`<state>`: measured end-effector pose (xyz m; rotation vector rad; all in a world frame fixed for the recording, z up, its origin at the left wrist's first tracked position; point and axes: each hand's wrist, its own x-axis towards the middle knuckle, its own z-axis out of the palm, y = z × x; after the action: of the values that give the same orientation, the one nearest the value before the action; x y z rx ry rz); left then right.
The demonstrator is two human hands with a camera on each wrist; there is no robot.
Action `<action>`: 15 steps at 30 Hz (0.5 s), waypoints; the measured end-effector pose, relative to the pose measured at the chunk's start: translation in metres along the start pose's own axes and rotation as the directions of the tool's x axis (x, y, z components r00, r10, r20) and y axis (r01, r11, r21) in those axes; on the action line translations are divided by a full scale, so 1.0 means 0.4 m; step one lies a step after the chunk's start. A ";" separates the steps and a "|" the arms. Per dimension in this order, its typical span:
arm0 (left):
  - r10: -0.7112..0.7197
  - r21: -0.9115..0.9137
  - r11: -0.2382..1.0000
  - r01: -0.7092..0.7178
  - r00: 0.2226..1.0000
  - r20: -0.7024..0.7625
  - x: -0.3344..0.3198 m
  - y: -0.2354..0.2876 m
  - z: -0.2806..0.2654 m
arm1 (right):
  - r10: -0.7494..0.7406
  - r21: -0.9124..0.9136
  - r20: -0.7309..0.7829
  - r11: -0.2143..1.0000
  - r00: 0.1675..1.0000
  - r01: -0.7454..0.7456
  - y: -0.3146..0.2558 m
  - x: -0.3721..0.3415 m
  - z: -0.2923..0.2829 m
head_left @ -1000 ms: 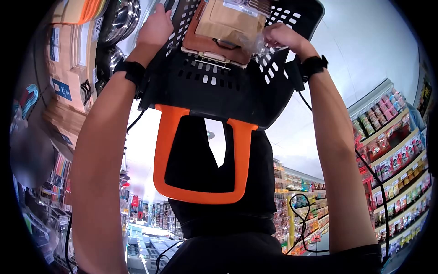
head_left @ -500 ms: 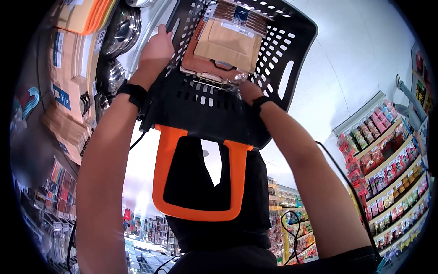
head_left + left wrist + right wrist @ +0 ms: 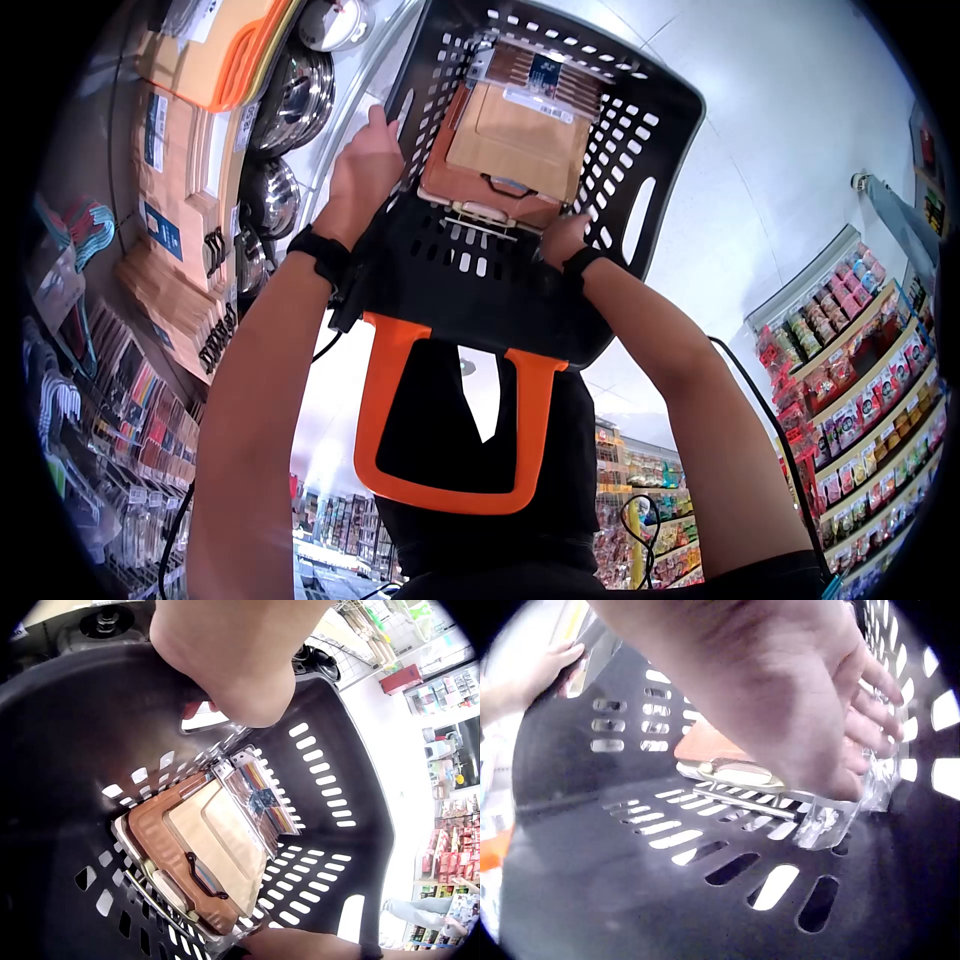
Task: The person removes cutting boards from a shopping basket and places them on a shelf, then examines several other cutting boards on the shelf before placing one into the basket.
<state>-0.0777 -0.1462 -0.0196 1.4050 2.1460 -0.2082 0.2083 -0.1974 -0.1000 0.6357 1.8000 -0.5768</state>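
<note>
A black shopping basket [image 3: 640, 120] with an orange handle [image 3: 450, 500] is tilted in front of me. My left hand [image 3: 368, 175] grips its left rim, and fingertips show through the side slot in the left wrist view. Inside the basket my right hand [image 3: 802, 712] is low at the near right corner, its fingers extended beside crinkled clear plastic [image 3: 832, 825]. A light wooden cutting board [image 3: 520, 140] rests over a reddish-brown board [image 3: 450, 170] with a pale edge below. Beyond them lies a clear pack of brown sticks [image 3: 560, 85] with a dark label.
At the left, a shelf carries wooden boards [image 3: 175, 190], orange boards [image 3: 215, 60] and shiny metal pans [image 3: 290, 100]. Bagged goods fill curved shelves [image 3: 850, 400] at the right. A cable [image 3: 770, 420] hangs along my right arm.
My right hand has moved from the basket's right side down to its near right corner, with the clear plastic. The whole basket shows more fully now. The left hand keeps its grip.
</note>
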 end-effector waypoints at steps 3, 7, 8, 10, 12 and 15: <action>0.049 0.019 0.999 -0.048 0.997 -0.061 0.001 -0.012 0.015 | -0.320 0.270 0.114 0.921 0.941 0.281 0.023 0.041 0.015; 0.064 0.057 0.997 -0.060 0.996 -0.061 -0.002 -0.019 0.019 | -0.258 0.462 0.111 0.868 0.960 0.180 0.027 0.186 0.205; 0.051 0.032 0.998 -0.049 0.997 -0.056 -0.002 -0.017 0.017 | -0.244 0.478 0.124 0.864 0.962 0.157 0.023 0.211 0.216; 0.042 0.023 0.999 -0.041 0.997 -0.064 -0.006 -0.011 0.009 | -0.260 0.448 0.079 0.871 0.962 0.198 0.048 0.180 0.103; 0.005 0.009 1.000 -0.005 1.000 -0.018 -0.015 0.009 -0.010 | -0.278 0.432 -0.047 0.861 0.959 0.271 0.080 0.066 -0.078; -0.043 0.006 0.999 0.043 0.998 0.043 -0.004 0.011 -0.011 | -0.272 0.486 -0.232 0.799 0.934 0.354 0.138 0.032 -0.248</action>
<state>-0.0751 -0.1436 -0.0144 1.3460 2.1434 -0.2584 0.1733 -0.0895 -0.0875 0.7603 1.9134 -1.3102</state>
